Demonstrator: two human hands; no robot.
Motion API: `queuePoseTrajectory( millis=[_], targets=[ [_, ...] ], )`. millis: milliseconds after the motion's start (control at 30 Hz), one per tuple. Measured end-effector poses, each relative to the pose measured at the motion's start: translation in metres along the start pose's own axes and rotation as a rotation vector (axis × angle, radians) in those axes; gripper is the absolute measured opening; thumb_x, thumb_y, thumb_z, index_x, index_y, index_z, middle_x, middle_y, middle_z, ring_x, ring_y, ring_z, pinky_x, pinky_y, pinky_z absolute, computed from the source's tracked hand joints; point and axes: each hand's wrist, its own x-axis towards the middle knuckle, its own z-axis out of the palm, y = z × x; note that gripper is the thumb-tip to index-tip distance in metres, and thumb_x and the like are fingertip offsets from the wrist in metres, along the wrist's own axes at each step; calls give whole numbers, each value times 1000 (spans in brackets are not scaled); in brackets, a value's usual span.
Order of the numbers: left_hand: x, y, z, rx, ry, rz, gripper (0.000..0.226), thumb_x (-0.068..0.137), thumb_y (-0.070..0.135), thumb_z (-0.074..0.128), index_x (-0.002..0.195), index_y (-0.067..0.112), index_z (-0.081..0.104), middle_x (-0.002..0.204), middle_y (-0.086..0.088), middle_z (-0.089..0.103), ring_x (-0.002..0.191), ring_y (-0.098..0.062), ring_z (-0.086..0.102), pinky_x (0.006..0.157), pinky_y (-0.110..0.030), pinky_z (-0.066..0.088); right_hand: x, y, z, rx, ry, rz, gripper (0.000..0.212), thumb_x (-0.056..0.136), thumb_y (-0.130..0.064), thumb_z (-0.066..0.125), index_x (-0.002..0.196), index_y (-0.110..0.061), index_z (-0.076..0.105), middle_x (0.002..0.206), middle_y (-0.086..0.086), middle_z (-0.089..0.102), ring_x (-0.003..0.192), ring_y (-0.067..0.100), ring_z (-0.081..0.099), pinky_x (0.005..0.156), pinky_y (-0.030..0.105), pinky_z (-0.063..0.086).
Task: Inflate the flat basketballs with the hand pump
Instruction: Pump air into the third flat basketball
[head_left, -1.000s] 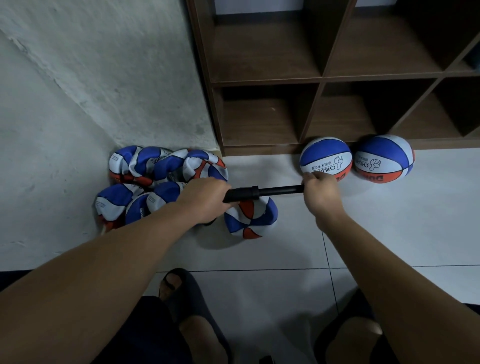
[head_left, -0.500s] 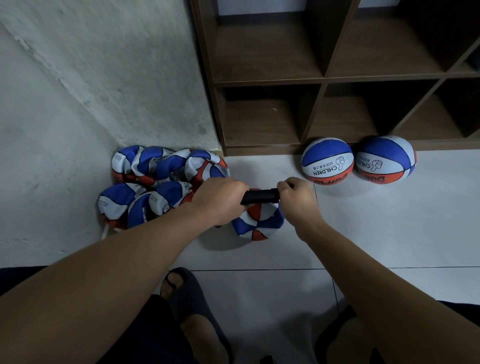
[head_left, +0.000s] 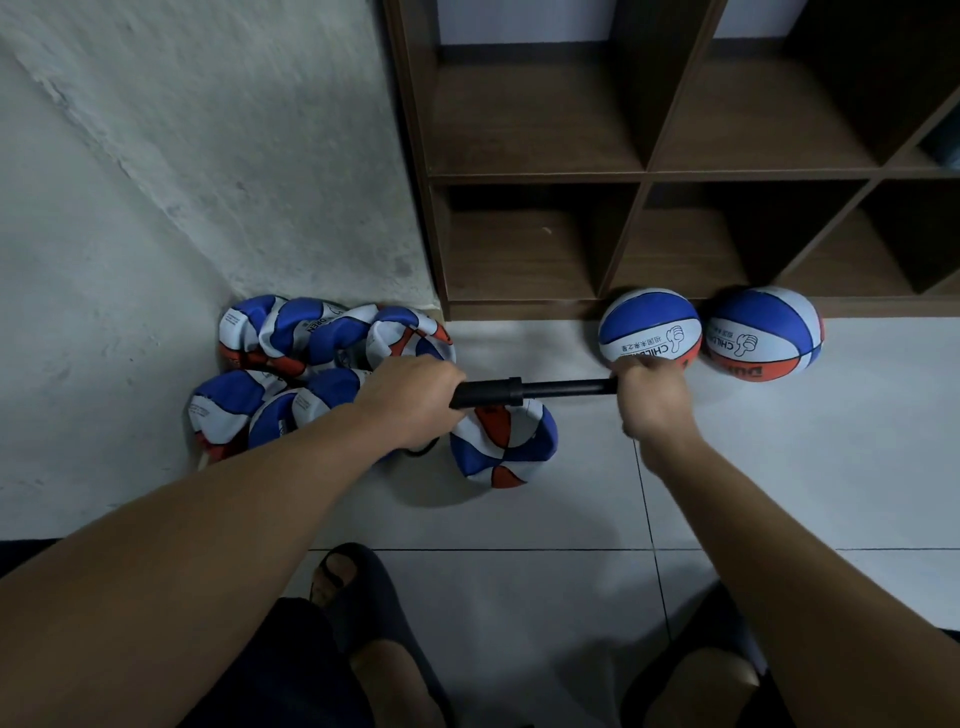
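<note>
A black hand pump (head_left: 530, 391) lies level above the floor, its rod drawn out to the right. My left hand (head_left: 410, 400) grips the pump's barrel and my right hand (head_left: 652, 397) grips the handle end. Just below the pump sits a partly flat blue, white and orange basketball (head_left: 504, 449). A thin black hose (head_left: 415, 451) shows under my left hand. Several flat basketballs (head_left: 291, 364) are heaped in the corner to the left. Two round inflated basketballs (head_left: 649, 327) (head_left: 763, 332) rest against the shelf's base.
A dark wooden cubby shelf (head_left: 644, 176) stands at the back right, a rough white wall (head_left: 182, 182) at the left. My sandalled feet (head_left: 353, 587) and knees are at the bottom, on the pale tiled floor (head_left: 831, 467).
My right hand has pulled the pump handle out to the right, after pushing it in half a second ago. The left hand stayed on the barrel.
</note>
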Motion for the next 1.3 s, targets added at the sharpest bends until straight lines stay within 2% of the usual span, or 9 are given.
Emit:
queuePoseTrajectory(
  millis=[133,200,533,667,733,900,1000,1133,1300],
  targets=[
    [-1,11,4,11,13,29,33,101,43,57,72,29,51,67,5,60,58,-16,58,52,-33,47,-22,4,24,-76,-22,-85,29,104,-21,48,88,1,57,78,15,57,71,26,48,64,39,39],
    [-3,16,4,-20,-5,38,32,100,39,57,71,28,49,67,4,59,59,-18,59,54,-35,51,-30,1,35,-95,-31,-132,34,108,-25,48,87,0,58,76,15,58,68,26,52,63,40,41],
    [-4,27,-7,42,9,117,34,102,43,53,73,29,46,67,4,57,59,-18,58,51,-32,40,-37,8,49,-133,-88,-152,41,111,-35,49,88,-4,61,68,7,55,63,22,51,58,34,39],
    [-1,21,-3,52,4,133,37,103,48,52,72,29,47,66,5,57,57,-16,58,50,-32,39,-32,9,42,-130,-192,-64,36,107,-34,55,88,-6,66,70,7,57,62,21,52,56,34,42],
    [0,10,-2,34,-23,92,37,101,49,55,70,30,51,65,5,59,57,-16,59,52,-35,48,-21,9,28,-69,-218,5,30,100,-28,59,81,-4,63,68,10,57,58,24,50,52,35,40],
    [-1,-16,-8,14,-96,-8,32,99,49,57,74,28,59,67,5,63,59,-16,62,61,-42,60,7,10,-7,53,-123,156,12,90,-14,55,80,-14,48,68,11,45,51,20,34,46,28,27],
    [-1,-2,-10,31,-78,27,32,101,45,58,74,28,55,70,4,61,61,-17,59,58,-39,54,4,10,2,56,-53,144,7,82,-18,50,78,-17,44,72,9,41,63,23,32,46,28,27],
    [1,24,-11,90,-16,71,35,102,40,57,70,28,47,70,4,57,60,-17,56,50,-32,33,-15,8,21,68,-24,53,14,94,-16,51,81,-15,46,74,8,41,69,25,37,61,39,32],
    [1,30,-11,76,-20,91,31,102,36,56,72,28,49,70,4,58,60,-19,58,51,-32,35,-33,10,43,20,-85,-31,30,107,-23,48,80,-11,52,70,5,43,65,21,40,59,34,31]
  ],
)
